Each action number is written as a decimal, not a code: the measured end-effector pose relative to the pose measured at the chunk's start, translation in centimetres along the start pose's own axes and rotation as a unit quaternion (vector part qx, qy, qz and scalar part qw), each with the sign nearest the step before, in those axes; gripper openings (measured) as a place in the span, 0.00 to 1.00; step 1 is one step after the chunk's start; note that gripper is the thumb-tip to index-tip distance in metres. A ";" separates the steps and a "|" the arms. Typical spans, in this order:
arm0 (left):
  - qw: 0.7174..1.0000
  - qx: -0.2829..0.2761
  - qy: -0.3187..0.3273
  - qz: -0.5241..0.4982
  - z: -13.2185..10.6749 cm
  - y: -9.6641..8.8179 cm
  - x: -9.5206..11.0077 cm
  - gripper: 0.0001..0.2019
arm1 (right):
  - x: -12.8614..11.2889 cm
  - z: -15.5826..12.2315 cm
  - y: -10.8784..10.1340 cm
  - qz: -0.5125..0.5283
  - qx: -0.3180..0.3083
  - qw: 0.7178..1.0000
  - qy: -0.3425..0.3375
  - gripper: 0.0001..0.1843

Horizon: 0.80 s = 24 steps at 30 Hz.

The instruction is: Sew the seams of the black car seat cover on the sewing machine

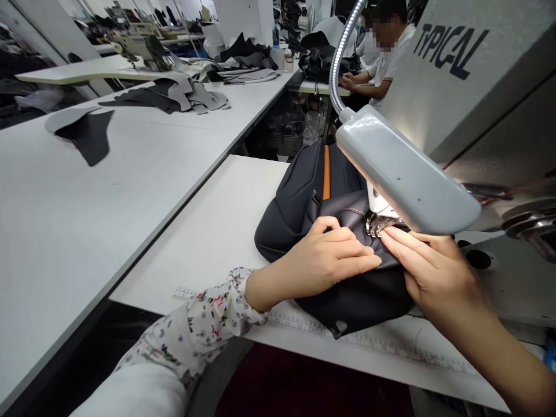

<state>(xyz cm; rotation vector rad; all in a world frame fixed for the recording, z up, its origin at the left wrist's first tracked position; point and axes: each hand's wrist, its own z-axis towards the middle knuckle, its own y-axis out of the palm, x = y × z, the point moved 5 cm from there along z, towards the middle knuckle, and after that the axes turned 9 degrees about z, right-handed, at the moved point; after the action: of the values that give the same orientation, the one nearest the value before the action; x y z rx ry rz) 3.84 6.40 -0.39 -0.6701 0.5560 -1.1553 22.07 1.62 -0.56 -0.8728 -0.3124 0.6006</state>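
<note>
Your L hand point(330, 258) & R hand point(434, 272) are both open, flat on the dark padded cover point(286, 226), no grip. Cover's on the tabletop point(195, 243), running under the presser foot point(377, 225); R hand's nearer the foot.

- A gooseneck lamp point(402, 168) is mounted with its grey head angled downward, beside a white machine casing point(456, 75) printed "TYPICAL".
- A measuring strip point(347, 331) is fixed along the near table edge.
- Dark and grey cut pieces point(167, 97) are strewn on a long white table point(87, 243).
- A sewing machine point(141, 49) is set farther back.
- A black pile point(325, 63) is heaped on a far table, where a seated co-worker point(388, 69) is positioned, with a bottle point(286, 61) nearby.
</note>
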 end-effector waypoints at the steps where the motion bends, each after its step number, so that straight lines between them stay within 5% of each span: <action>1: 1.000 0.000 -0.005 0.009 0.1 0.0 0.2 0.14 | 0.2 0.1 0.0 0.008 0.007 1.000 0.000 0.25; 15: 0.998 -0.051 -0.033 0.027 1.3 1.3 0.8 0.16 | 3.3 0.0 1.7 0.081 0.082 0.990 0.076 0.23; 19: 0.996 -0.075 -0.041 0.009 1.7 2.0 0.9 0.16 | -0.8 -1.3 0.4 0.160 0.107 0.964 0.185 0.23; 21: 0.996 -0.074 -0.038 -0.016 1.6 2.0 0.9 0.17 | -4.3 -2.9 0.0 0.291 0.124 0.925 0.209 0.21; 24: 0.998 -0.023 -0.010 -0.065 -0.4 0.8 -0.3 0.17 | -8.3 -5.8 1.5 0.438 0.065 0.870 0.216 0.17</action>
<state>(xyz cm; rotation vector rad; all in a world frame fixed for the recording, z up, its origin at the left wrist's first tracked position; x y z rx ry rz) 3.96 6.77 -1.22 -0.7657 0.5303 -1.2581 17.78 -6.37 -5.43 -0.9717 0.5743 1.2180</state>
